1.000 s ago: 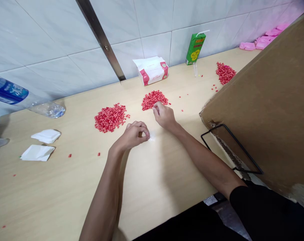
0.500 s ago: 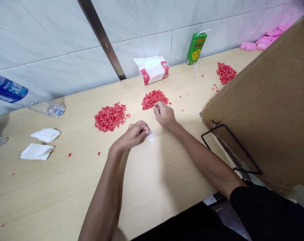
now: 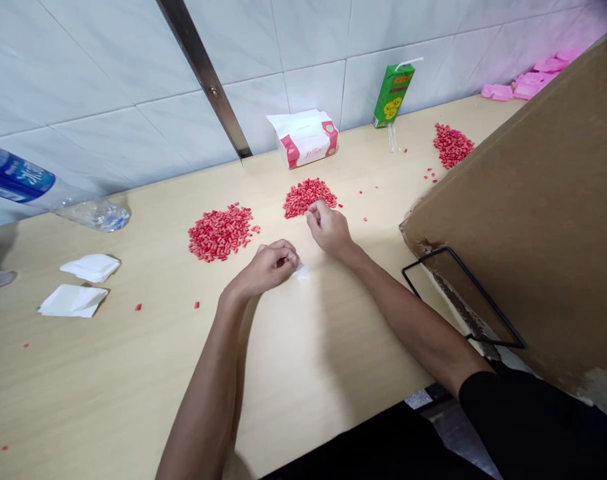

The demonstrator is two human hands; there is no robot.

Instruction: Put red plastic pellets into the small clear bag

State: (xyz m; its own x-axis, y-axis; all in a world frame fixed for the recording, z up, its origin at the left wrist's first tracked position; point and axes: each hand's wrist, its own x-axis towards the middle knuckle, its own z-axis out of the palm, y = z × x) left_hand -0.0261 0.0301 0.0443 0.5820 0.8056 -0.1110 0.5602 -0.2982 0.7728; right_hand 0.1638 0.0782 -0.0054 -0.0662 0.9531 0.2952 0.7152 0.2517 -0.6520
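My left hand (image 3: 274, 265) is closed at the middle of the table, its thumb and fingers pinched on a small clear plastic piece (image 3: 301, 272) that rests by the fingertips. My right hand (image 3: 328, 228) is closed too, at the front edge of the middle pile of small red pieces (image 3: 306, 197); whatever its fingertips hold is hidden. Left of the hands lies a wider pile of red pieces (image 3: 219, 233). A third red pile (image 3: 452, 145) sits at the back right.
A tissue pack (image 3: 311, 143) and green drink carton (image 3: 393, 97) stand by the wall. A plastic bottle (image 3: 91, 212) and folded tissues (image 3: 73, 301) lie left. A large brown board (image 3: 523, 200) with a black wire handle (image 3: 483, 293) blocks the right. Pink pieces (image 3: 531, 85) lie behind it.
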